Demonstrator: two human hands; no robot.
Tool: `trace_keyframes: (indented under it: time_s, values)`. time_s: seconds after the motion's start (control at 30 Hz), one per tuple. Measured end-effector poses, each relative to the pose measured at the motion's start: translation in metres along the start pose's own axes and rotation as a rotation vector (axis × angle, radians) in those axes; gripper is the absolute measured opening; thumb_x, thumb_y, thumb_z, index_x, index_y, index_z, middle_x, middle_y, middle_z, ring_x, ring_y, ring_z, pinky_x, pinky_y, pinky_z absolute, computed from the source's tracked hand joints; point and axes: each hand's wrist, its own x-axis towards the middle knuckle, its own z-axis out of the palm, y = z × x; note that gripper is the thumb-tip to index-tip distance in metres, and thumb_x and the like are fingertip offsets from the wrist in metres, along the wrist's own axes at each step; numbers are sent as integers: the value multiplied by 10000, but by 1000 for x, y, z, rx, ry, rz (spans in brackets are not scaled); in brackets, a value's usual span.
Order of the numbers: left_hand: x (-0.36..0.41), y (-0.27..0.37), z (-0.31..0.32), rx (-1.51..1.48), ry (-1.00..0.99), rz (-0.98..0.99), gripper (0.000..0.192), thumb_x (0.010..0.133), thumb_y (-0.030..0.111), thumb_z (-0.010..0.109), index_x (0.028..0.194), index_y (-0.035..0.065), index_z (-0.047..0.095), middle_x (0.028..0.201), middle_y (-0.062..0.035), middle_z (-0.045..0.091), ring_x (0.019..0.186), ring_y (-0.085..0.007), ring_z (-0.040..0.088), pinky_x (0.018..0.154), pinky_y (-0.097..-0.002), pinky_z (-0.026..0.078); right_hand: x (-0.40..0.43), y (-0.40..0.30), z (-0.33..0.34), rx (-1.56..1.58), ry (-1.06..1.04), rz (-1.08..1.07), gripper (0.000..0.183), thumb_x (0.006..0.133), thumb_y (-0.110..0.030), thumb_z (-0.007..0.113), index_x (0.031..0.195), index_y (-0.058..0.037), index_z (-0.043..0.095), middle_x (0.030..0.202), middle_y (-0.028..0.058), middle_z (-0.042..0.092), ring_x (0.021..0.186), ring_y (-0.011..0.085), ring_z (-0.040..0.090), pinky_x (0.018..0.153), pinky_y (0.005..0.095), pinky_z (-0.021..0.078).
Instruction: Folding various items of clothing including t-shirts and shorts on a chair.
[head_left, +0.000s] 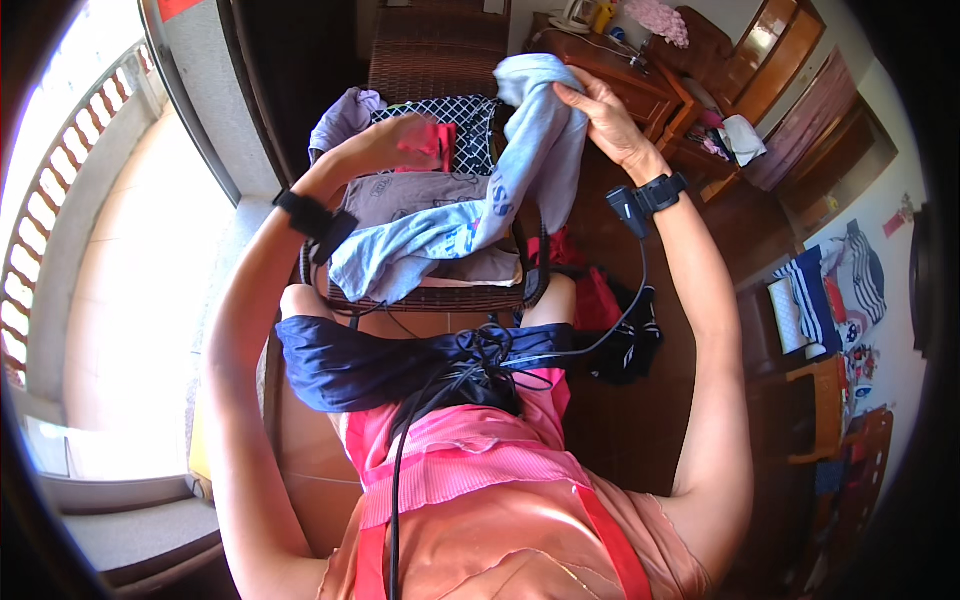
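Observation:
My right hand (607, 120) holds up one end of a light blue garment (525, 161) that bears printed letters. Its other end lies bunched over the front of a wicker chair (420, 302). My left hand (409, 142) is blurred, above a red cloth (439, 148) at the back of the pile; whether it touches the cloth I cannot tell. Under the blue garment is a grey-brown printed garment (420, 196). Behind it lie a dark cloth with a white lattice pattern (476, 131) and a lavender garment (345, 124).
Red and dark clothes (600, 300) lie on the floor right of the chair. A wooden desk (592, 64) stands at the back right. A balcony balustrade (52, 180) is beyond the opening on the left. Black cables (480, 360) cross my lap.

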Motion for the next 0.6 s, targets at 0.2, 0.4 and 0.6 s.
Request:
trace_keyframes:
  time_s: [0.2, 0.4, 0.6]
  values:
    - [32, 52, -16, -405, 95, 113, 628, 761, 196, 758, 1298, 52, 466, 1172, -78, 583, 1039, -163, 556, 929, -280, 429, 13, -9, 32, -225, -135, -94, 182, 835, -139, 677, 1006, -76, 677, 936, -41, 645, 889, 48, 548, 850, 220, 414]
    - [17, 81, -38, -337, 208, -85, 303, 790, 233, 713, 1005, 32, 643, 824, 8, 634, 706, -84, 526, 711, -223, 421, 14, -7, 18, -652, 144, -156, 154, 781, -83, 723, 923, -49, 675, 821, -24, 655, 763, 40, 563, 727, 216, 457]
    - [10, 110, -33, -808, 75, 149, 523, 761, 235, 616, 1255, 82, 543, 1034, -26, 618, 872, -116, 522, 805, -257, 409, 16, -6, 27, -357, 72, -190, 220, 813, -61, 686, 1028, -44, 641, 882, -12, 659, 824, 37, 583, 740, 202, 476]
